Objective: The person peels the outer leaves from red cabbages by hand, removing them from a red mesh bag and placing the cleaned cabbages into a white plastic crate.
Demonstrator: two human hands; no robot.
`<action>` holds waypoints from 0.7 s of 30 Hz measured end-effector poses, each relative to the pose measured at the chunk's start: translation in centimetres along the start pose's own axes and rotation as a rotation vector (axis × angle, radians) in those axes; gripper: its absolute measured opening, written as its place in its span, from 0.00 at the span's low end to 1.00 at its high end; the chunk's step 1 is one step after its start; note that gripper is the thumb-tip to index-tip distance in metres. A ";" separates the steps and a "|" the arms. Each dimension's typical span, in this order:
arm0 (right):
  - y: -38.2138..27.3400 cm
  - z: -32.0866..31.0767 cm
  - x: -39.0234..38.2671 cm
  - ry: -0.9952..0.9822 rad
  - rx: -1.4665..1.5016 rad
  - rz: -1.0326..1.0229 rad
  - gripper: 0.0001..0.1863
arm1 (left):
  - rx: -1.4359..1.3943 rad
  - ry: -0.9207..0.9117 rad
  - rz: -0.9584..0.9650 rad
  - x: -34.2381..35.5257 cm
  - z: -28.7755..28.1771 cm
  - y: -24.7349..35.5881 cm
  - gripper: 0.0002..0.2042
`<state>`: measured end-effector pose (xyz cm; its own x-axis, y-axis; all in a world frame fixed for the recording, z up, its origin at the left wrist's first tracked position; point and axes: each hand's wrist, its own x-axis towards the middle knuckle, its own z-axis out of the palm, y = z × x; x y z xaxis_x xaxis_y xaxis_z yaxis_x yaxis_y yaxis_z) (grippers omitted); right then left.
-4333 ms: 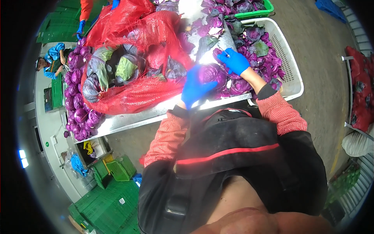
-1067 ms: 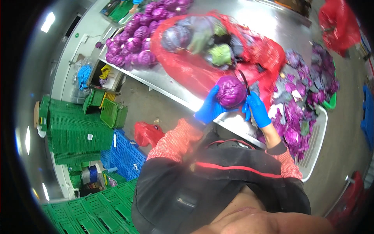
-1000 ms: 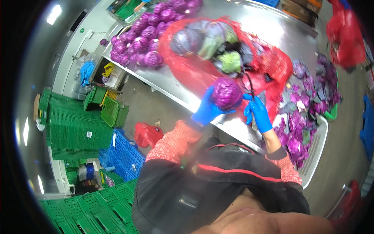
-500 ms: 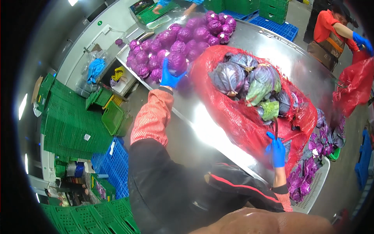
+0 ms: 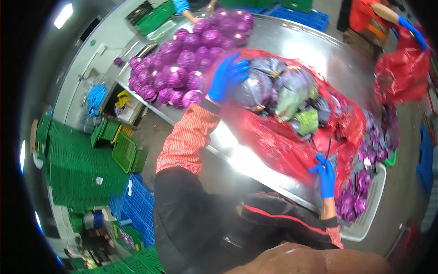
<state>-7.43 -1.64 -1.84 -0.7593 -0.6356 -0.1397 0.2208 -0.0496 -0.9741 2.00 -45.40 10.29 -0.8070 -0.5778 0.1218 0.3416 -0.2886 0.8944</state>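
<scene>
My left hand (image 5: 226, 78), in a blue glove, is open with its fingers stretched toward an untrimmed red cabbage (image 5: 255, 89) at the left end of an opened red mesh sack (image 5: 267, 141). Whether the fingertips touch that cabbage is hard to tell. Several dark cabbages with loose outer leaves lie in the sack, one with a green leaf (image 5: 306, 122). Close to the sack's near right side, my gloved right hand (image 5: 325, 177) is closed around a knife (image 5: 329, 148), its thin dark blade pointing up. Peeled purple cabbages (image 5: 186, 59) are heaped on the steel table (image 5: 315, 45) at the far left.
A pale crate (image 5: 376, 201) of purple leaf trimmings stands at the table's right end. Green crates (image 5: 84, 160) are stacked on the left, near blue ones (image 5: 137, 201). A co-worker in red (image 5: 365, 18) holds another red sack (image 5: 401, 68); another person's hands show at the far edge.
My left hand has moved right from the peeled cabbage heap, leaving a cabbage there, to the cabbages in the sack. My right hand still holds the knife. The view has shifted slightly.
</scene>
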 end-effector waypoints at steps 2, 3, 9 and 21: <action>2.0 -2.2 0.1 0.008 0.048 -0.072 0.17 | 0.156 -0.136 -0.052 -1.8 5.7 -1.6 0.21; 2.4 -3.0 0.3 0.015 -0.081 -0.098 0.16 | 0.184 -0.159 -0.054 -2.1 6.9 -2.9 0.21; 4.0 -11.1 -3.0 0.034 -0.162 0.056 0.16 | 0.522 -0.461 -0.140 -3.0 18.3 -10.7 0.19; 7.5 -25.4 -2.6 0.357 0.482 0.367 0.13 | 1.614 -0.547 0.100 -0.3 26.3 -27.0 0.18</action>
<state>-19.33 19.23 -13.33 -0.7198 -0.3890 -0.5749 0.6856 -0.2689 -0.6765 -19.59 -17.35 -2.55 -0.9907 -0.1349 0.0152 -0.1225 0.9367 0.3280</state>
